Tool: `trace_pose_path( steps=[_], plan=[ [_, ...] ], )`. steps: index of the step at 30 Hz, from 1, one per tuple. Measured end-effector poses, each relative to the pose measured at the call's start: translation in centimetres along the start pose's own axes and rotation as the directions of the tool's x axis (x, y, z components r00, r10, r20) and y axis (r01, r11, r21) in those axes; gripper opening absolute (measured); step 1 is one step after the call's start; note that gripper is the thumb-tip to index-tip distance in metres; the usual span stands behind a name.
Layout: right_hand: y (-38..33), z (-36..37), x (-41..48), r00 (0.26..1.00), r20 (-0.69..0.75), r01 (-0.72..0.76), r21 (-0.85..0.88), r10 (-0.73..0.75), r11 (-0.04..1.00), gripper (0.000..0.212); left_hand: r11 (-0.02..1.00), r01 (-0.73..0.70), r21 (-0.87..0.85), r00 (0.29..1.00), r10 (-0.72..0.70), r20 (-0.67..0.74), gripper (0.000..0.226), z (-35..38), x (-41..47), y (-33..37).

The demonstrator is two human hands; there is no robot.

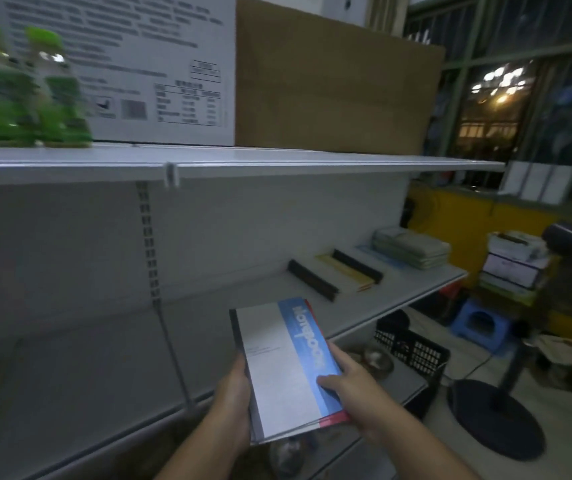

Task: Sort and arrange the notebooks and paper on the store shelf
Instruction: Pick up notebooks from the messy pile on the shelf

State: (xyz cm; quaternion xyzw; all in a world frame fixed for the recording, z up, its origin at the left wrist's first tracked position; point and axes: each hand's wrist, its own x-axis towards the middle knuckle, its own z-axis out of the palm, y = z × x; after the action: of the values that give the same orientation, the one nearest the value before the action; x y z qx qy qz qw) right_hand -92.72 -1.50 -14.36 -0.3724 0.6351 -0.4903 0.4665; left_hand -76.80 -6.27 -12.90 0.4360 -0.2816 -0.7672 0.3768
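Curled round the dark spine edge, the left grip (234, 393) clasps a small stack of notebooks (277, 368) from the side. The right grip (353, 389) pinches the opposite edge, thumb flat on the blue cover band and fingers mostly out of sight beneath. The stack hangs in the air in front of the middle shelf (260, 292), touching nothing but the two hands. Further right on that shelf lie black-spined notebooks (312, 279), then a greenish pile of paper (412, 249) near the far end.

A red cover peeks out at the stack's lower right corner, so the books are not squared up. If either grip slackens during the reach to the shelf, the lower books could slide free and drop. Set down too near the front edge, the stack might overhang and tip off.
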Motion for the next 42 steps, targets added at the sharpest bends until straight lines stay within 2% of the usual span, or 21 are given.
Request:
trace_pose_path(
  steps=[2,4,6,9,11,12,15,19,23,25,27,28,29,31,32,33,34,36,39,42],
  plan=[
    [-0.4,-2.2,2.0,1.0,0.009,-0.014,-0.02,0.014,1.0,0.053,0.998,0.03,-0.051,0.997,-0.027,0.067,0.062,2.0,2.2,0.0],
    [-1.1,-4.1,4.1,0.999,0.02,-0.034,-0.04,0.034,0.999,0.052,0.994,0.063,-0.088,0.98,-0.045,0.192,0.066,4.2,4.1,0.6],
    [-1.9,-6.0,6.4,0.999,-0.002,-0.052,-0.052,0.052,0.997,0.051,0.995,0.055,-0.086,0.966,-0.031,0.258,0.06,6.3,5.5,1.1],
    [-3.4,-8.4,10.1,0.996,-0.05,-0.072,-0.093,0.067,0.993,0.055,0.999,-0.042,0.014,0.986,0.039,0.164,0.046,9.3,8.6,2.2],
    [-4.2,-9.5,12.5,0.995,-0.084,-0.06,-0.137,0.049,0.989,0.059,0.993,-0.105,0.045,0.994,0.104,0.033,0.035,10.7,11.8,2.4],
    [-4.3,-10.0,13.6,0.994,-0.107,-0.053,-0.143,0.038,0.988,0.06,0.984,-0.128,0.121,0.99,0.134,-0.048,0.031,11.1,14.1,2.1],
    [-4.3,-11.2,16.3,0.982,-0.186,-0.037,-0.135,0.011,0.99,0.057,0.925,-0.144,0.351,0.971,0.201,-0.132,0.031,12.2,19.6,1.3],
    [-5.5,-13.8,20.1,0.966,-0.258,-0.03,-0.171,-0.015,0.985,0.048,0.916,-0.219,0.335,0.972,0.237,-0.012,0.024,14.5,21.0,2.8],
    [-7.2,-16.3,24.3,0.953,-0.293,-0.026,-0.339,-0.079,0.94,0.047,0.896,-0.278,0.346,0.96,0.271,0.067,0.021,16.7,22.7,4.4],
    [-7.4,-17.2,26.3,0.958,-0.261,0.002,-0.399,-0.116,0.917,0.046,0.869,-0.319,0.377,0.947,0.31,0.088,0.026,17.6,24.2,4.5],
    [-7.3,-17.7,28.0,0.974,-0.196,0.025,-0.417,-0.117,0.909,0.047,0.834,-0.336,0.438,0.941,0.314,0.126,0.042,18.0,25.7,3.6],
    [-7.2,-18.0,28.8,0.981,-0.155,0.039,-0.437,-0.118,0.899,0.046,0.802,-0.341,0.491,0.938,0.321,0.128,0.054,17.9,26.7,2.7],
    [-7.2,-18.3,29.6,0.984,-0.124,0.056,-0.465,-0.127,0.884,0.045,0.728,-0.368,0.579,0.924,0.356,0.139,0.075,17.9,27.6,1.9],
    [-7.1,-18.8,31.1,0.985,-0.07,0.099,-0.516,-0.158,0.851,0.043,0.462,-0.374,0.804,0.911,0.347,0.225,0.135,17.9,28.3,0.5],
    [-6.7,-19.0,31.7,0.984,-0.027,0.128,-0.576,-0.176,0.807,0.036,0.321,-0.358,0.877,0.908,0.339,0.246,0.147,17.9,28.4,-0.1],
    [-6.3,-19.2,32.0,0.982,0.024,0.159,-0.646,-0.189,0.747,0.031,0.226,-0.346,0.911,0.899,0.36,0.252,0.145,18.0,28.2,-0.6],
    [-5.8,-19.5,32.3,0.978,0.061,0.184,-0.698,-0.198,0.692,0.032,0.179,-0.349,0.92,0.872,0.421,0.249,0.139,17.8,28.5,-1.1],
    [-4.8,-20.2,32.4,0.962,0.111,0.251,-0.712,-0.248,0.656,0.04,0.15,-0.382,0.912,0.809,0.531,0.252,0.127,17.9,28.8,-1.6],
    [-3.7,-21.1,32.5,0.936,0.089,0.319,-0.625,-0.342,0.712,0.041,0.205,-0.324,0.924,0.803,0.576,0.153,0.12,17.9,28.8,-2.0],
    [-3.2,-21.7,33.3,0.945,0.05,0.299,-0.527,-0.322,0.795,0.044,0.198,-0.3,0.933,0.78,0.615,0.12,0.114,17.7,29.1,-2.3]
  ],
)
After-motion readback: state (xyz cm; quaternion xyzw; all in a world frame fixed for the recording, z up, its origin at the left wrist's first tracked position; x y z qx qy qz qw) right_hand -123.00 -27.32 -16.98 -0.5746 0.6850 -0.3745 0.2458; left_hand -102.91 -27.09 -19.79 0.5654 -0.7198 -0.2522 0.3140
